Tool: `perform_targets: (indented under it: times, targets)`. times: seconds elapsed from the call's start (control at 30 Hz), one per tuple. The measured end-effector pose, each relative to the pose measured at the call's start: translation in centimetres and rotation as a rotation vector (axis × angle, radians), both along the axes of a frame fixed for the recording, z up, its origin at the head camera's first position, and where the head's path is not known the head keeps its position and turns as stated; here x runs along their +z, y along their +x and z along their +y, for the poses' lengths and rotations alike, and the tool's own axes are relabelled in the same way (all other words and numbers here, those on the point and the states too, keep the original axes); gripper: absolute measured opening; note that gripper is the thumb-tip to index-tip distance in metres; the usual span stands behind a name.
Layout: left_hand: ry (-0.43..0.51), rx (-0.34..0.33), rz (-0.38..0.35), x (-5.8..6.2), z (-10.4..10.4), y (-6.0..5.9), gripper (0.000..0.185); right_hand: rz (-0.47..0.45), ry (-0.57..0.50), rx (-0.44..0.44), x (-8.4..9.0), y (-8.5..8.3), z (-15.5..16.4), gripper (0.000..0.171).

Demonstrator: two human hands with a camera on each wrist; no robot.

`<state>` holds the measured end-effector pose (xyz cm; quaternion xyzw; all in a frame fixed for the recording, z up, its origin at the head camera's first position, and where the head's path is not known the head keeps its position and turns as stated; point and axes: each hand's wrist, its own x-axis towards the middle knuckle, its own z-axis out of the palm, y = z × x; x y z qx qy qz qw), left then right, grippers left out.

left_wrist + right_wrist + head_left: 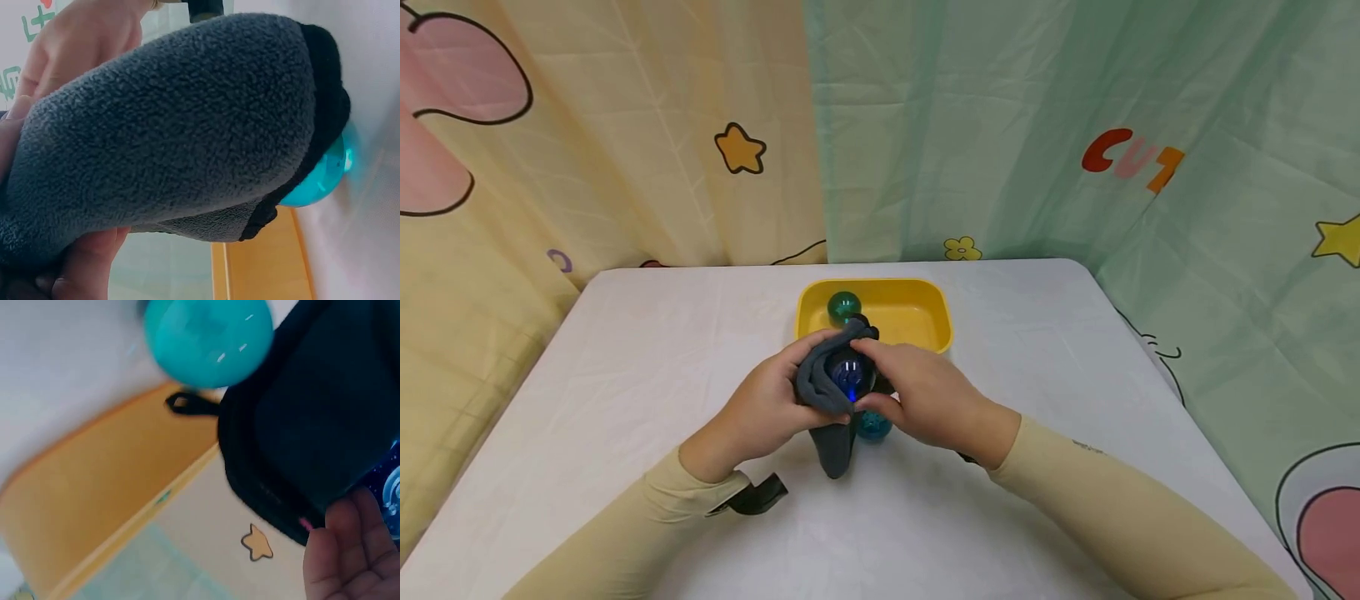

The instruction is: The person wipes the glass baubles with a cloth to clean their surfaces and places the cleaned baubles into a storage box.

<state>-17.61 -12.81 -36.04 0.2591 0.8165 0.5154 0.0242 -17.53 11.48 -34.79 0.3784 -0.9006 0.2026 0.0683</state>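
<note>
Our left hand (765,410) curls its fingers round the grey fleece sock (820,392), holding its mouth up just in front of the yellow tray (925,292). A dark blue ball (847,372) sits in that opening, pinched by our right hand (925,396), seemingly to steady it. A teal ball (874,425) rests on the tabletop (625,375) beneath; a green ball (842,307) lies in the tray.

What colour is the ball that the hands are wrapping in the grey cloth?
The glossy ball is dark blue, seen best in the head view.
</note>
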Motion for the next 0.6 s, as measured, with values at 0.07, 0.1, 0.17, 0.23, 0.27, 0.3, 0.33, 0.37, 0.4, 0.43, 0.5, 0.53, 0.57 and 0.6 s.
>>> perform_targets:
  times: [0.07, 0.1, 0.17, 0.23, 0.27, 0.3, 0.33, 0.37, 0.4, 0.43, 0.5, 0.53, 0.57, 0.6]
  targets:
    - [-0.002, -0.004, 0.007, -0.06, 0.08, -0.01, 0.089, -0.152, -0.09, -0.024, 0.05, 0.1, -0.12, 0.062]
    - [-0.003, -0.003, 0.01, -0.08, 0.11, -0.01, 0.09, -0.22, -0.136, -0.037, 0.08, 0.16, -0.2, 0.059]
    - [-0.003, 0.001, 0.012, -0.08, 0.15, -0.01, 0.09, -0.312, -0.21, -0.052, 0.11, 0.26, -0.34, 0.053]
    - [0.003, 0.002, 0.005, -0.05, 0.17, -0.04, 0.09, -0.336, -0.233, -0.06, 0.1, 0.35, -0.42, 0.054]
    - [0.006, 0.003, 0.001, -0.02, 0.17, -0.06, 0.09, -0.326, -0.231, -0.055, 0.09, 0.39, -0.41, 0.058]
    - [0.01, 0.007, -0.004, 0.0, 0.16, -0.08, 0.09, -0.311, -0.226, -0.045, 0.12, 0.44, -0.39, 0.062]
    - [0.014, 0.011, -0.006, 0.03, 0.13, -0.1, 0.09, -0.29, -0.215, -0.03, 0.1, 0.45, -0.35, 0.067]
    - [0.021, 0.012, -0.011, 0.05, 0.12, -0.13, 0.091, -0.266, -0.198, -0.012, 0.1, 0.43, -0.31, 0.071]
    - [0.021, 0.016, -0.011, 0.08, 0.08, -0.16, 0.091, -0.231, -0.171, 0.006, 0.1, 0.39, -0.26, 0.073]
    - [0.022, 0.019, -0.013, 0.11, 0.05, -0.17, 0.091, -0.188, -0.137, 0.02, 0.1, 0.35, -0.18, 0.075]
    - [0.019, 0.023, -0.016, 0.14, 0.02, -0.2, 0.09, -0.088, -0.066, 0.036, 0.1, 0.23, -0.08, 0.073]
    - [0.016, 0.022, -0.017, 0.17, 0.02, -0.21, 0.09, -0.031, -0.029, 0.037, 0.1, 0.16, -0.02, 0.071]
    - [0.012, 0.02, -0.019, 0.19, 0.03, -0.2, 0.089, 0.03, 0.004, 0.036, 0.1, 0.1, 0.05, 0.068]
    - [0.003, 0.018, -0.017, 0.2, 0.03, -0.18, 0.089, 0.091, 0.029, 0.034, 0.1, 0.04, 0.14, 0.066]
